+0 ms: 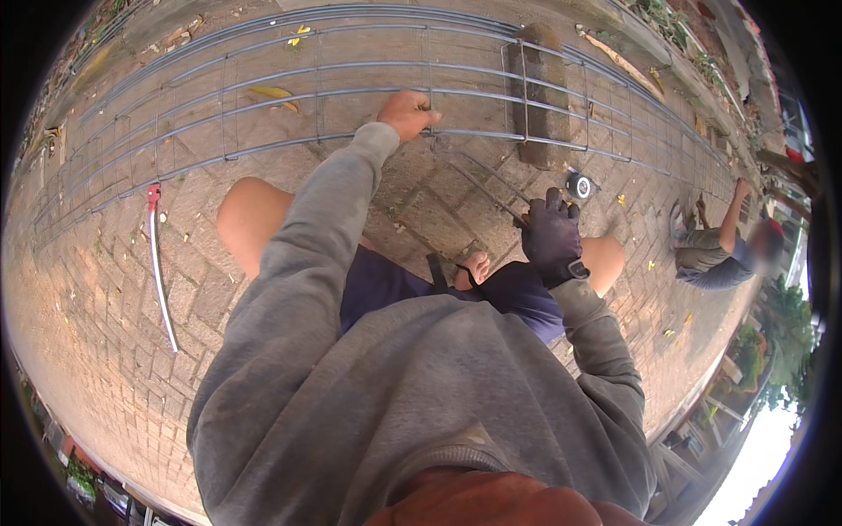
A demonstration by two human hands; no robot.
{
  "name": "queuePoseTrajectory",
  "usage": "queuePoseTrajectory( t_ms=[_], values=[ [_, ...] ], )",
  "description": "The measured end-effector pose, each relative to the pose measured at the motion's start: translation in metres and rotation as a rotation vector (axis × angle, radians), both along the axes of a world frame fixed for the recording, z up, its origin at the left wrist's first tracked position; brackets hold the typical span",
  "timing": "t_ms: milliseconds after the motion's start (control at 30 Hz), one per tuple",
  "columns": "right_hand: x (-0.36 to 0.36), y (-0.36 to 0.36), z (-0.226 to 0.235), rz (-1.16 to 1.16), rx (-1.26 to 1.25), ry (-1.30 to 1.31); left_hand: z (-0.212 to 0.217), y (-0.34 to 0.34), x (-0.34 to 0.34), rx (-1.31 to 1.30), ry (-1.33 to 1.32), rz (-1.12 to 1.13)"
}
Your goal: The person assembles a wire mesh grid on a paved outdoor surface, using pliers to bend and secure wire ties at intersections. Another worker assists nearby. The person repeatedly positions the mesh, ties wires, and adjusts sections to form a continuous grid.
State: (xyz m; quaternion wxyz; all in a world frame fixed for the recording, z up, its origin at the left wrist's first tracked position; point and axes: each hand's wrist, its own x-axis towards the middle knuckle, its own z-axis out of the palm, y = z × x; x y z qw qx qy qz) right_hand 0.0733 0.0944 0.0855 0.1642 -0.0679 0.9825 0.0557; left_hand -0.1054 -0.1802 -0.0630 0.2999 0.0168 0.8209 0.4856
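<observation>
A long rebar cage [342, 91] of grey bars and thin square stirrups stretches across in front of me. My left hand [407, 116], bare, is closed on its nearer bars at a stirrup crossing; the fingertips are partly hidden. My right hand [553, 235], in a dark glove, is closed round the long, thin handles of what look like pincers [488, 182]. Their head end lies close to the near bar, just right of my left hand, and is hard to make out. A round tape measure [579, 185] lies on the paving beyond my right hand.
A worn block [544, 153] sits under the cage, right of centre. On the left paving lies a hacksaw-like tool [158, 263] with a red end. Another person [724, 250] crouches at right, a hand near the cage's far end. A kerb [649, 48] runs behind.
</observation>
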Motion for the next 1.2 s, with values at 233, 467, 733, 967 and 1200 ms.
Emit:
queuePoseTrajectory(
  t_ms=[233,467,733,967,1200],
  values=[
    [-0.018,0.029,-0.002,0.139,-0.069,-0.065,-0.004,0.000,0.000,-0.007,-0.005,0.001],
    [0.003,0.023,-0.021,-0.099,-0.228,-0.148,0.032,0.008,0.037,-0.353,0.566,0.039],
    [0.020,0.011,-0.027,-0.871,-1.366,-1.104,0.044,0.076,0.137,-0.010,1.091,-0.624],
    [0.027,-0.013,0.019,-0.196,-0.224,-0.190,0.061,0.119,0.093,-0.218,0.567,-1.035],
    [0.030,0.000,-0.004,-0.360,-0.267,-0.255,0.064,0.128,0.077,-0.176,0.473,-1.125]
  ],
)
